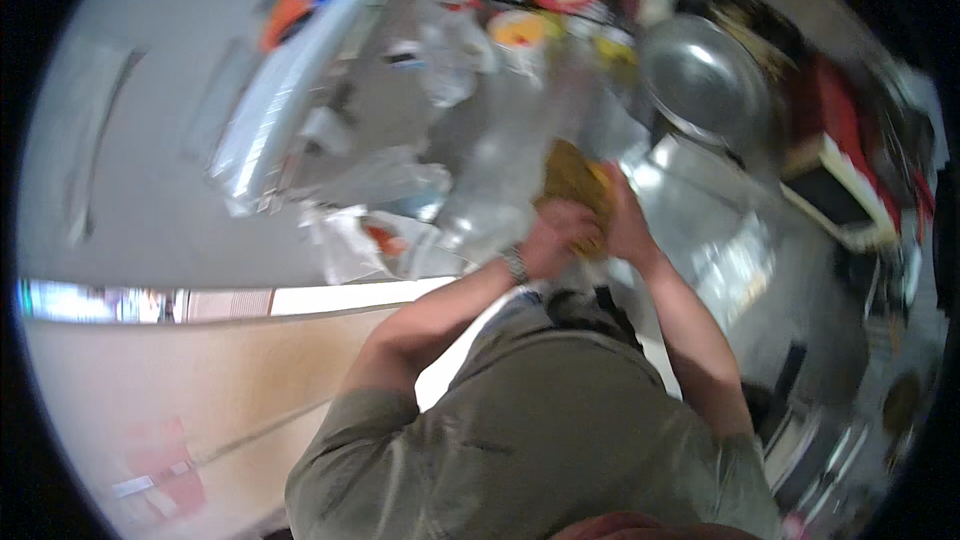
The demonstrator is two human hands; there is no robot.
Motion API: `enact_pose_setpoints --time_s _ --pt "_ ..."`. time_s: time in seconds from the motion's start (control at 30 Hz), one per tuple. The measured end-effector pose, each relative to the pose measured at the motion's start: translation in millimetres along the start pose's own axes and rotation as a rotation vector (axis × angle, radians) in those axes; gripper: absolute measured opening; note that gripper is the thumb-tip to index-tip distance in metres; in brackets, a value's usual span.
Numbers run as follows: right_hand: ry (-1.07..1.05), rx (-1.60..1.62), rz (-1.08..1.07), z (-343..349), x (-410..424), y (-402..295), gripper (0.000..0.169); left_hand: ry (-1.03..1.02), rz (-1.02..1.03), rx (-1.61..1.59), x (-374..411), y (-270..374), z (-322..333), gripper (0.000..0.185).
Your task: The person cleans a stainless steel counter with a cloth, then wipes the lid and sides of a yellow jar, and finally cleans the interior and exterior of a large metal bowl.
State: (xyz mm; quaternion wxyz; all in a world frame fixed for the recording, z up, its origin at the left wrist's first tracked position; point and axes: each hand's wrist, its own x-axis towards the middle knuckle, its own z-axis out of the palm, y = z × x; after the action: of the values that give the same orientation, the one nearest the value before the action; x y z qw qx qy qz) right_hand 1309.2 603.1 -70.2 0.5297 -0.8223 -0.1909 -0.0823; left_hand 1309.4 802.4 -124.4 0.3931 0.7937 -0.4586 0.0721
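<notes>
Both my hands are together near the middle of the head view, closed around a crumpled yellow-brown cloth (pixel 571 174). My left hand (pixel 556 234), with a metal-band watch (pixel 516 265) on the wrist, grips the cloth from the left and below. On its right side my right hand (pixel 624 219) holds it with the fingers pointing away from me. The view is blurred, so the finger positions and the cloth's folds are not sharp. Beneath and beyond the hands lies a shiny metal surface (pixel 491 180).
A large round metal bowl or lid (pixel 701 75) stands at the upper right. A red box-like object with a pale rim (pixel 862 217) is farther right. Clear plastic packaging (pixel 262 120), crumpled bags (pixel 450 52) and an open white wrapper (pixel 345 244) lie to the left.
</notes>
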Motion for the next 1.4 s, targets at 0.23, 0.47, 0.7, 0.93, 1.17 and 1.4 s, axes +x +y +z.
enact_pose_setpoints --time_s 0.23,0.47,0.7,0.93,1.17,1.4 --pt "0.066 1.140 0.883 5.4 3.1 -7.8 0.066 -0.128 -0.011 0.048 38.5 9.8 3.6 0.060" --pt "-0.030 0.460 0.471 1.2 -23.1 17.0 0.109 -0.120 -0.248 0.294 63.4 16.2 5.9 0.050" --pt "-0.049 0.031 0.367 0.5 -19.6 22.2 0.144 0.014 -0.547 0.184 80.3 16.0 5.5 0.046" --pt "0.013 0.147 0.390 7.3 -28.8 28.8 0.142 0.137 -0.463 0.136 71.7 -7.7 15.2 0.041" --pt "-0.035 0.089 0.294 0.5 -27.6 33.3 0.133 0.270 -0.570 -0.024 79.8 -38.5 32.1 0.035" --pt "-0.074 0.144 0.226 1.0 -26.8 29.2 0.136 0.507 -0.529 -0.079 59.0 -51.9 18.2 0.039"
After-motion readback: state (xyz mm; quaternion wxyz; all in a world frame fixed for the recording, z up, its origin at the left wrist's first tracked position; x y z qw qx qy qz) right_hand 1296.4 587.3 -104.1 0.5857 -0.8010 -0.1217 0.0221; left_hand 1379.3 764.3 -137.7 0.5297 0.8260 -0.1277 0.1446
